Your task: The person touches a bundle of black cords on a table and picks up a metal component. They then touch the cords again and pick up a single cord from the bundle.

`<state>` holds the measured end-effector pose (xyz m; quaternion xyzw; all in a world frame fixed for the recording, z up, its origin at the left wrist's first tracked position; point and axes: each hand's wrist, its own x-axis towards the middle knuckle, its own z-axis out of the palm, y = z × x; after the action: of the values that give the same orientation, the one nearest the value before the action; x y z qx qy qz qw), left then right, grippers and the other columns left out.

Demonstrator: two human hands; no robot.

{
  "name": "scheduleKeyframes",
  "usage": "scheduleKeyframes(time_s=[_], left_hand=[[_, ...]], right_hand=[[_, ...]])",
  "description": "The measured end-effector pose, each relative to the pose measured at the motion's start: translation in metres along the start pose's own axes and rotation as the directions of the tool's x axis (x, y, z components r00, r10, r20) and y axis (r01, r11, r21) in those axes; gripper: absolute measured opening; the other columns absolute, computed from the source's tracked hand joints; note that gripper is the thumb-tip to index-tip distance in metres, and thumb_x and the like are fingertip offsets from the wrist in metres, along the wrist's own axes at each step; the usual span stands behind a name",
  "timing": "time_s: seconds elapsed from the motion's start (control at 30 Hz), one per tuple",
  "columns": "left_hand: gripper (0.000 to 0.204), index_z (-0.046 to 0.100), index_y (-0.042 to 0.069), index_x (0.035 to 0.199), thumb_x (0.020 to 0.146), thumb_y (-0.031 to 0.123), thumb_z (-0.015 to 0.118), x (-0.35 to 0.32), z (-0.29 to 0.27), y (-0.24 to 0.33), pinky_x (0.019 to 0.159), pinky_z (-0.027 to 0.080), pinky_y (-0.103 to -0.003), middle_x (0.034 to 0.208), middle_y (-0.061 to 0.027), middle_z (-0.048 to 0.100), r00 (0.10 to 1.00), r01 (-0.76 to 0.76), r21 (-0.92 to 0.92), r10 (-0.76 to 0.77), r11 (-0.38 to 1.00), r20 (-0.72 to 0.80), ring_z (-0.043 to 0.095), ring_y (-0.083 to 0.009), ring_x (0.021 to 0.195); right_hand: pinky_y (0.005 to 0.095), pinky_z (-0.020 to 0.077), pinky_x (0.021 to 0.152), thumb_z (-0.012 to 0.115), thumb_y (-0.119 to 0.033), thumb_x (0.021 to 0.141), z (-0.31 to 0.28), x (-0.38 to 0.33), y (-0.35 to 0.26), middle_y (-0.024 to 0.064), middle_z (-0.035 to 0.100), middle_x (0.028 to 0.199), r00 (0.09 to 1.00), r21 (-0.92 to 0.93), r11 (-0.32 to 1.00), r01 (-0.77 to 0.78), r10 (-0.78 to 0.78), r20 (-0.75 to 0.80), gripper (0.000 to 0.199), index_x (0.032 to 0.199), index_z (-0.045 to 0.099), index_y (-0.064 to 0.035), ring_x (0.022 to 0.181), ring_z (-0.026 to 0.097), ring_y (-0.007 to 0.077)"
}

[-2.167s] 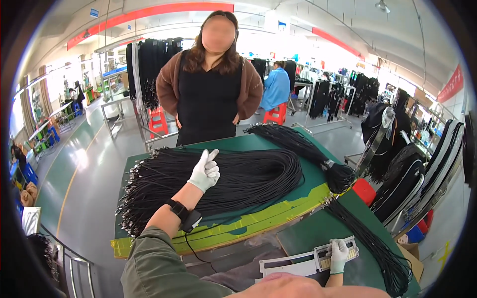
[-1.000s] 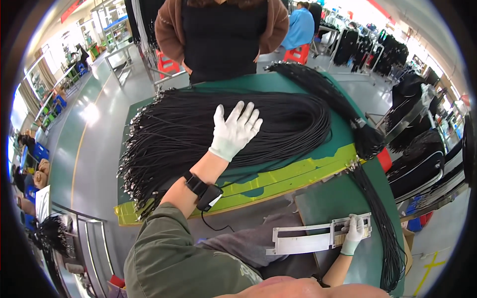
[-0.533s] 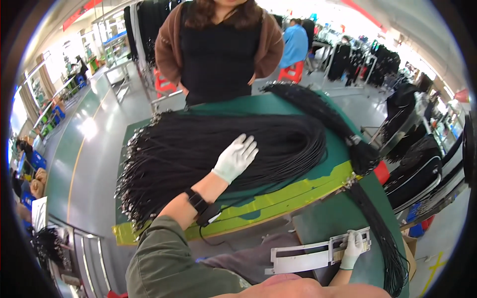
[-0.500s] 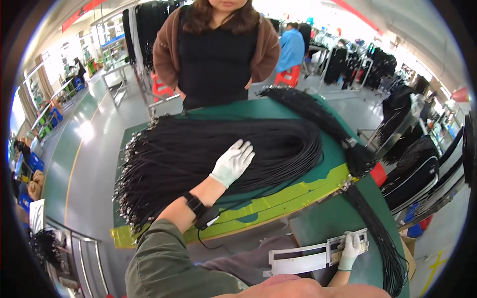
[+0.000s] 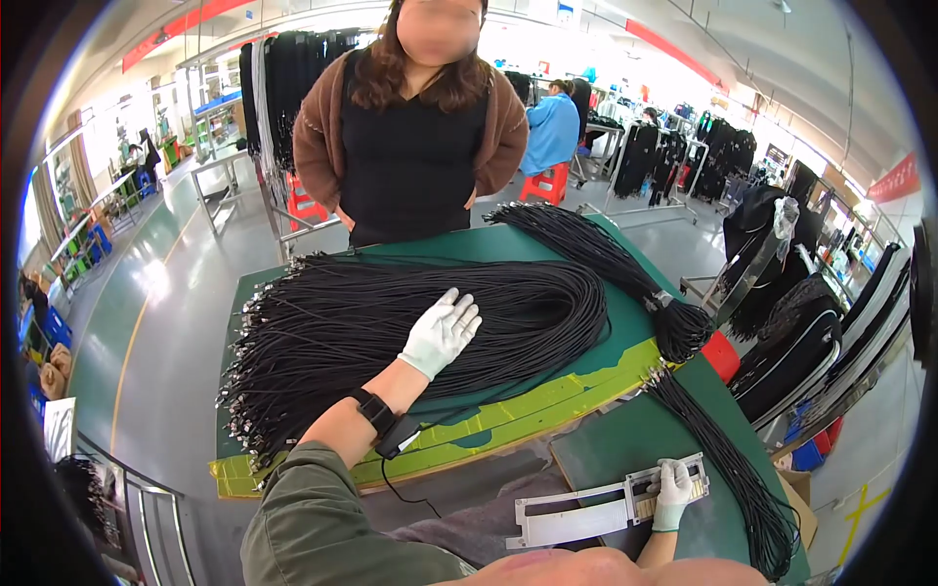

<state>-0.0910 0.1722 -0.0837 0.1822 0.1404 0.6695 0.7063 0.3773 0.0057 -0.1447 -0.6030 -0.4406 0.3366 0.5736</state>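
Note:
My left hand (image 5: 442,334), in a white glove, lies over a wide bundle of thin black cords (image 5: 352,322). Its fingers are stretched out, and nothing shows in its grasp. The cords carry small silver metal ends at the left and loop round at the right. At the lower right, my gloved right hand (image 5: 671,486) has its fingers closed on one end of a long, slotted silver metal frame (image 5: 576,521). That frame sits low, partly over the green worktop. A black device with a thin cable (image 5: 399,438) is beside my left wrist, below its black strap.
Another tied black cord bundle (image 5: 596,249) crosses the green table (image 5: 508,241) at the far right. A thinner bundle (image 5: 728,469) hangs to the right of my right hand. Yellow-green tape (image 5: 528,402) covers the near edge. A person (image 5: 410,156) stands opposite; loaded racks (image 5: 801,322) stand at right.
The view has tilted up a little, so more of the person opposite shows. Both hands keep nearly the same places on the cords and the metal frame.

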Motion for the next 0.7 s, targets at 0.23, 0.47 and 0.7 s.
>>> scheduleKeyframes(time_s=[0.23,0.47,0.7], left_hand=[[0.047,0.036,0.017,0.140,0.095,0.029,0.033,0.004,0.026,0.018,0.114,0.020,-0.046,0.147,-0.0132,0.032,0.994,-0.026,-0.106,0.037,0.994,0.103,0.028,-0.0297,0.136],[0.033,0.048,0.019,0.123,0.095,0.031,0.037,0.008,0.017,0.011,0.114,0.017,-0.049,0.146,-0.0128,0.032,0.963,0.043,-0.197,0.012,0.979,0.269,0.025,-0.0317,0.137],[0.031,0.043,0.014,0.122,0.096,0.029,0.035,0.029,-0.011,0.009,0.113,0.018,-0.053,0.147,-0.0157,0.030,0.974,0.049,-0.216,0.001,0.975,0.224,0.025,-0.0377,0.136]], right_hand=[[0.0185,0.0408,0.044,0.055,-0.018,0.093,-0.006,-0.003,0.003,-0.0002,0.055,0.063,1.000,0.000,1.000,-0.026,0.026,-0.002,0.015,0.092,0.061,-0.0036,0.046,0.047,0.0053],[0.0184,0.0407,0.045,0.055,-0.018,0.094,-0.002,-0.002,0.001,-0.0006,0.055,0.064,0.999,0.005,0.999,-0.041,0.041,0.005,0.016,0.093,0.061,-0.0038,0.047,0.047,0.0048],[0.0181,0.0404,0.048,0.056,-0.017,0.094,0.004,0.000,-0.007,-0.0008,0.056,0.067,0.998,0.010,0.998,-0.064,0.064,-0.010,0.014,0.094,0.062,-0.0039,0.051,0.047,0.0042]])
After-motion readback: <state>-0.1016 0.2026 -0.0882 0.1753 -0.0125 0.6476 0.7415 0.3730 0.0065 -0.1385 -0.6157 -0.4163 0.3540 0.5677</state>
